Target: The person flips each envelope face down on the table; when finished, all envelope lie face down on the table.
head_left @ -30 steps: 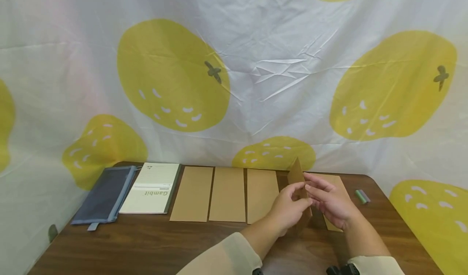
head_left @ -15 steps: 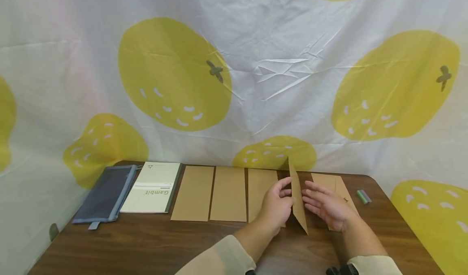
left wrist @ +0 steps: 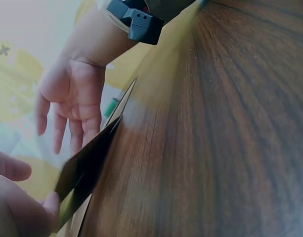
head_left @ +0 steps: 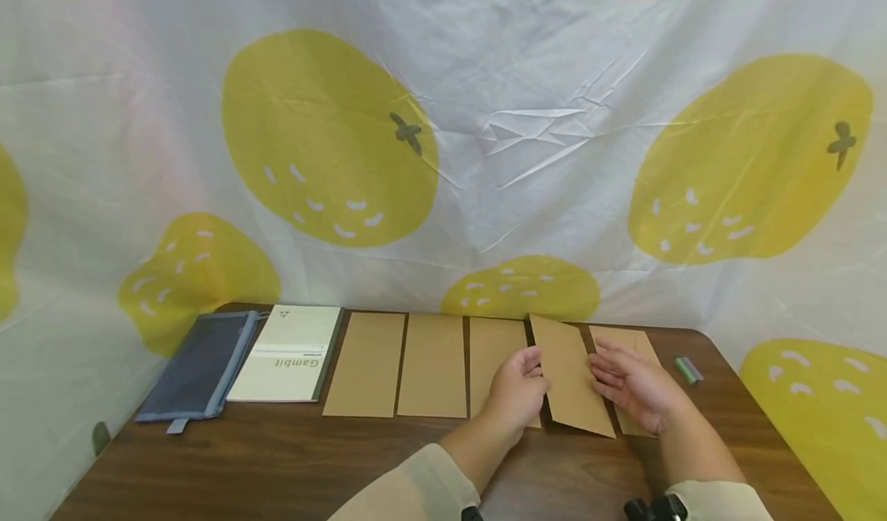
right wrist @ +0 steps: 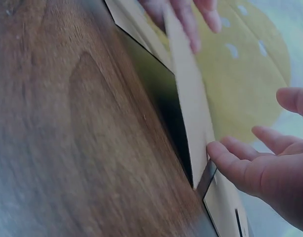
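A brown kraft-paper card (head_left: 568, 371) lies tilted over the wooden table, its left side raised. My left hand (head_left: 520, 389) holds its left edge; in the right wrist view, fingers (right wrist: 188, 27) show on both sides of that edge. Beside its right edge stands my right hand (head_left: 637, 389), palm turned inward, fingers spread and loosely straight. In the right wrist view, one fingertip (right wrist: 214, 148) sits right at the card's surface. A similar brown card (head_left: 634, 421) lies flat partly behind my right hand. Another flat card (head_left: 497, 352) is partly covered by my left hand.
Two more brown cards (head_left: 433, 367) lie flat to the left in the row. Further left are a white "Gambit" notepad (head_left: 284, 355) and a dark blue zip pouch (head_left: 197, 367). A small green and grey stick-like item (head_left: 688, 369) lies right. A fruit-patterned curtain (head_left: 513, 175) hangs behind.
The card between my hands stood upright on edge and has tipped over to the right, its face now showing upward. My right hand has come off it and moved slightly right; my left has moved left.
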Motion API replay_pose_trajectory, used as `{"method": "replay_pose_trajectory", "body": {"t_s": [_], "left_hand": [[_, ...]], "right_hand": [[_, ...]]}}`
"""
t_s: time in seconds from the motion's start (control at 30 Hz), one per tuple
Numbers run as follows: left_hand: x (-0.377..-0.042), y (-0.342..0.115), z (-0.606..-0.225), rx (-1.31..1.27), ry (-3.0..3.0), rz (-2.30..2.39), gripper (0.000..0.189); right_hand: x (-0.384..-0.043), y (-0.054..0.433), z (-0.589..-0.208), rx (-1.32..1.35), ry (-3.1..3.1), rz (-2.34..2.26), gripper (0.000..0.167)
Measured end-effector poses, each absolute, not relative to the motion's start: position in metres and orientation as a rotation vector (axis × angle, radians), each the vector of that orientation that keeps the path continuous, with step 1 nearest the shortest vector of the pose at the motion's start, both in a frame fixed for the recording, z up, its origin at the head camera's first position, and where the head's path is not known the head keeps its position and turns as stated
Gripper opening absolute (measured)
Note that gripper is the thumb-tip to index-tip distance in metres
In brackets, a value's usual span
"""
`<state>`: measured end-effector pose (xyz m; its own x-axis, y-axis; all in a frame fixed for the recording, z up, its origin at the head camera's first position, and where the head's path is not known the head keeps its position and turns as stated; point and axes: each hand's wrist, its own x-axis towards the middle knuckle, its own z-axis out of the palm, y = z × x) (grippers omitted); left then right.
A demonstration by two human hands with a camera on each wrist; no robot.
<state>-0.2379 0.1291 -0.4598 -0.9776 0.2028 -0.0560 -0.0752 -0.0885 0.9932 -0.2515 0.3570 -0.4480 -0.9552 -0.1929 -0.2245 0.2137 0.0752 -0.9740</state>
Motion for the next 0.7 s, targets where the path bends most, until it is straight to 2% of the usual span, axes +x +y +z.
{"method": "replay_pose_trajectory", "body": {"t_s": [0.7], "left_hand": [[-0.235, 0.133, -0.455, 0.162, 2.046, 1.997, 0.059]], "right_hand": [[-0.254, 0.369, -0.456, 0.035, 1.995, -2.050, 0.074]]}}
